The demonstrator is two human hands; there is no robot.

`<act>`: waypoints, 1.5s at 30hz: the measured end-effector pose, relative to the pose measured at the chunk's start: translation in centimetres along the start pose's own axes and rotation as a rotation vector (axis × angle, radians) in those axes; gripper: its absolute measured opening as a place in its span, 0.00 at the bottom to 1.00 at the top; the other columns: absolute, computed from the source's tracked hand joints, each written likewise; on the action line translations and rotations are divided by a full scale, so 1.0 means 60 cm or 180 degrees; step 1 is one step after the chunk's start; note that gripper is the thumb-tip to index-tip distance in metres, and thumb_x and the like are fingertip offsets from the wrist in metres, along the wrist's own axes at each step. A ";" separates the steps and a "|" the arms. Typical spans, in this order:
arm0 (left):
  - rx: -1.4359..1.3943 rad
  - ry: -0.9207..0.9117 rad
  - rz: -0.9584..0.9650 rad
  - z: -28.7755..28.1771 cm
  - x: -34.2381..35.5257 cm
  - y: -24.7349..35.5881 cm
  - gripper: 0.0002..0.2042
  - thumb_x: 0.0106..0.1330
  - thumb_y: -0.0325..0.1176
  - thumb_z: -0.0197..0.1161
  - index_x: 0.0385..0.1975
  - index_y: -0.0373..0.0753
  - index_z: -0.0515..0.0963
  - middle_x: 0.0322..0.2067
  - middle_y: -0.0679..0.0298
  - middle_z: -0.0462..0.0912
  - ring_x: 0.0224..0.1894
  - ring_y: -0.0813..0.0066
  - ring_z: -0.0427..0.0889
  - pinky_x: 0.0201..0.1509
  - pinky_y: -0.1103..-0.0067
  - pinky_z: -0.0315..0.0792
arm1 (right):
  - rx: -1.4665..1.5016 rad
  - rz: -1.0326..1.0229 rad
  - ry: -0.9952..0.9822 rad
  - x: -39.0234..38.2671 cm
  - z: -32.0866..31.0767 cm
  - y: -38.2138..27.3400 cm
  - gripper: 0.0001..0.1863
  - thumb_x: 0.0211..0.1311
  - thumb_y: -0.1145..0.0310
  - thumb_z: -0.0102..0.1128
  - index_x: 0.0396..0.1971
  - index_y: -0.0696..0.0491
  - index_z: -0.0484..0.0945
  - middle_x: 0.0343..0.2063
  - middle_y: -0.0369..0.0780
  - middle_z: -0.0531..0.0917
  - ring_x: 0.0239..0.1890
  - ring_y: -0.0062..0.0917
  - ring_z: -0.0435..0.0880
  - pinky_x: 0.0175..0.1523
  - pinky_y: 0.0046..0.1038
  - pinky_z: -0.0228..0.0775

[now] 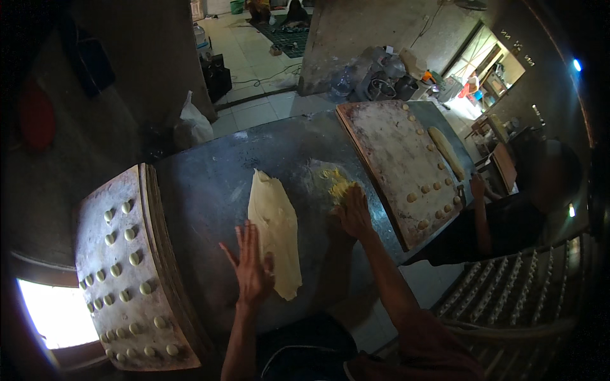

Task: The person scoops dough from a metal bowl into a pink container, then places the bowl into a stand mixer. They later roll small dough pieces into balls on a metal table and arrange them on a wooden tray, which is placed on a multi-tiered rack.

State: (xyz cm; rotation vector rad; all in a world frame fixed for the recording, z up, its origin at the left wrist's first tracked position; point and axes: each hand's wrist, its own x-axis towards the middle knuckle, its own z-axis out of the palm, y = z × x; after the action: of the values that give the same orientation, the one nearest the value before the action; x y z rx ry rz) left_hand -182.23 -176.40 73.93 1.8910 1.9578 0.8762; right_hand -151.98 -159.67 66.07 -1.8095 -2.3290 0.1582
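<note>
A long flat sheet of pale dough (277, 235) lies on the dark metal table (203, 203) before me. My left hand (250, 267) rests at the sheet's left edge with its fingers stretched out and nothing in it. To the right of the dough, a smear of yellow, greasy-looking paste (335, 182) is on the tabletop. My right hand (354, 213) reaches to the near side of this paste. Its fingertips are against the yellow stuff, and whether they grip any of it is hidden.
At the left, stacked boards (130, 171) carry several dough balls (129, 233). Another board (375, 140) at the right holds dough pieces and a dough roll (447, 152). A co-worker's hand (477, 187) is beside it. A slatted rack (508, 286) stands at lower right.
</note>
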 end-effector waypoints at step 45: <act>-0.6448 -0.0683 -0.4159 0.171 -0.181 0.030 0.21 0.80 0.49 0.45 0.43 0.35 0.75 0.31 0.61 0.78 0.30 0.62 0.79 0.44 0.71 0.76 | 0.1965 -0.1141 -0.1996 -0.365 -0.091 -0.227 0.05 0.70 0.73 0.55 0.40 0.57 0.78 0.30 0.47 0.81 0.32 0.41 0.82 0.41 0.39 0.75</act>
State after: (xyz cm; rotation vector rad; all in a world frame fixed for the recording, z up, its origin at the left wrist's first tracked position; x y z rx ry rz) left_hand -173.63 -184.71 64.79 -0.4253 0.6952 1.1111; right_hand -158.49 -184.43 72.28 -1.1142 -2.5043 1.3772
